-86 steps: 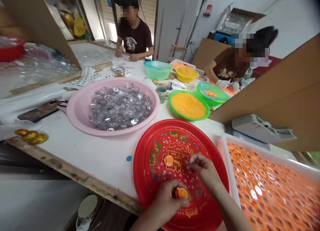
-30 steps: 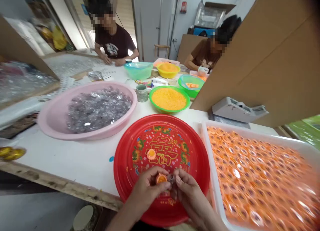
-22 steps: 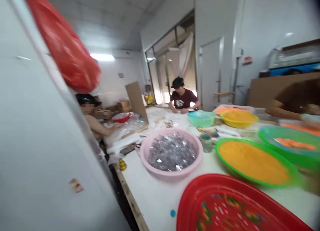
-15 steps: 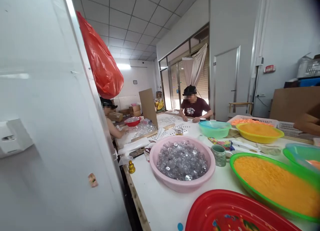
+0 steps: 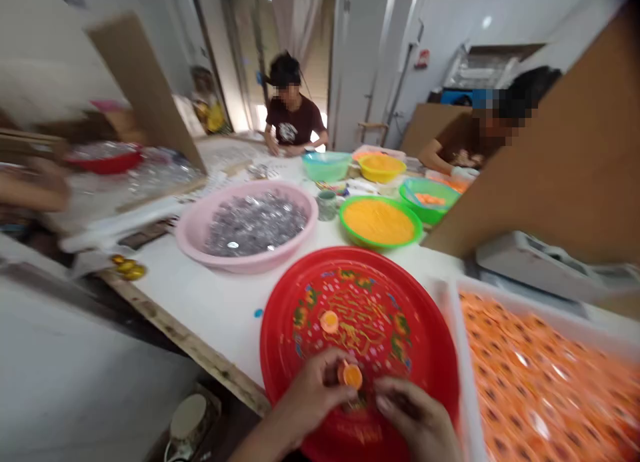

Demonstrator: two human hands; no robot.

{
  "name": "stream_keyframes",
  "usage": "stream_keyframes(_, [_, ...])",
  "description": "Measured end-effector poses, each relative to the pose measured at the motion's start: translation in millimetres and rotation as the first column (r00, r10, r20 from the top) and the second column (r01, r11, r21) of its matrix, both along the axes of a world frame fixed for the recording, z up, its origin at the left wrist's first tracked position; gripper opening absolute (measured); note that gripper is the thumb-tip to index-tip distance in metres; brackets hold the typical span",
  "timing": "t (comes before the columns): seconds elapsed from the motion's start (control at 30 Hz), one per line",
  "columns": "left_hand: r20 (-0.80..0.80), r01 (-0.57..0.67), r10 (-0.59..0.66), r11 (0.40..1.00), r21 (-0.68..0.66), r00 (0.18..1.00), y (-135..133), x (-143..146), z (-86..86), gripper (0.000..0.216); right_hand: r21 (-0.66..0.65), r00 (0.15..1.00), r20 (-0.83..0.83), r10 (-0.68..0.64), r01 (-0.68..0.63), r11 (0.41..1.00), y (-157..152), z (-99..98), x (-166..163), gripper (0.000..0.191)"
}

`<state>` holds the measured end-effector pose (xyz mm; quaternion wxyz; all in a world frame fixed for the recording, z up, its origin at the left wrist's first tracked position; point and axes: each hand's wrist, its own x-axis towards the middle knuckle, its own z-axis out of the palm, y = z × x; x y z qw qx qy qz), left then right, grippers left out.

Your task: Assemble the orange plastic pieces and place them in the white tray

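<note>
My left hand [image 5: 320, 389] is closed over the red tray, pinching a small round orange piece [image 5: 353, 376] with a yellow-orange centre between thumb and fingers. Just to its right, my right hand [image 5: 417, 412] is curled, thumb and fingers drawn together; blur hides whether anything lies between them. Under both hands is a red round tray [image 5: 280, 302] with a printed flower pattern. Another orange piece [image 5: 329, 322] like the held one rests on the tray, beyond my left hand.
A white bin [image 5: 463, 355] of orange pieces stands at right. Beyond the tray are a pink basin [image 5: 193, 239] of clear plastic pieces, a green basin [image 5: 417, 232] with orange-yellow contents and a green mug [image 5: 327, 205]. Cardboard [image 5: 565, 155] rises at right. Co-workers sit around the table.
My view has swung right and down, bringing the whole red tray and the bin of orange pieces into sight. Both my hands now show, the left one with an orange piece.
</note>
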<state>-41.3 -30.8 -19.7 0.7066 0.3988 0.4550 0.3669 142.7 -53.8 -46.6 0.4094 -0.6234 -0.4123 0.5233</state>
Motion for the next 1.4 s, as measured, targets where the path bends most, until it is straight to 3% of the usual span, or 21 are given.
stream_keyframes(0.1, [-0.006,0.048,-0.048,0.999,-0.014,0.999,5,0,2.8,0.033,0.013,0.974,-0.222,-0.046,0.050,0.999,-3,8.3,0,0.037])
stream_keyframes(0.23, [-0.006,0.105,-0.105,0.994,-0.034,0.994,8,-4,10.1,0.030,0.038,0.963,-0.268,-0.036,0.048,0.998,1,11.7,-4,0.023])
stream_keyframes(0.4, [-0.010,0.126,-0.127,0.991,-0.051,0.992,6,-3,13.3,0.031,0.023,0.932,-0.362,0.002,0.007,1.000,2,12.9,-3,0.022])
stream_keyframes(0.57, [-0.001,0.137,-0.137,0.988,-0.070,0.991,5,-7,9.1,0.034,0.022,0.938,-0.342,-0.054,0.065,0.998,3,18.3,2,0.025])
stream_keyframes(0.83, [0.044,0.154,-0.150,0.981,-0.116,0.988,2,-3,7.1,0.035,0.045,0.939,-0.328,0.106,-0.097,0.994,1,27.0,-4,0.022])
stream_keyframes(0.97, [-0.116,0.190,-0.191,0.982,-0.024,0.975,-1,2,5.3,0.036,0.073,0.962,-0.260,0.083,-0.066,0.995,1,22.1,-12,0.022])
stream_keyframes(1.13, [-0.391,0.267,-0.184,0.949,0.170,0.902,-4,7,3.3,0.039,0.145,0.999,-0.028,0.016,-0.012,0.989,-5,13.4,-15,0.008])
stream_keyframes(1.27, [-0.413,0.248,-0.076,0.891,0.381,0.908,-6,11,1.8,0.034,0.233,0.996,0.018,-0.090,0.084,0.969,-12,14.7,-18,0.007])
stream_keyframes(1.4, [-0.354,0.190,0.036,0.791,0.582,0.934,-10,9,1.5,0.030,0.273,0.997,0.036,-0.069,0.057,0.960,-17,20.2,-16,0.007])
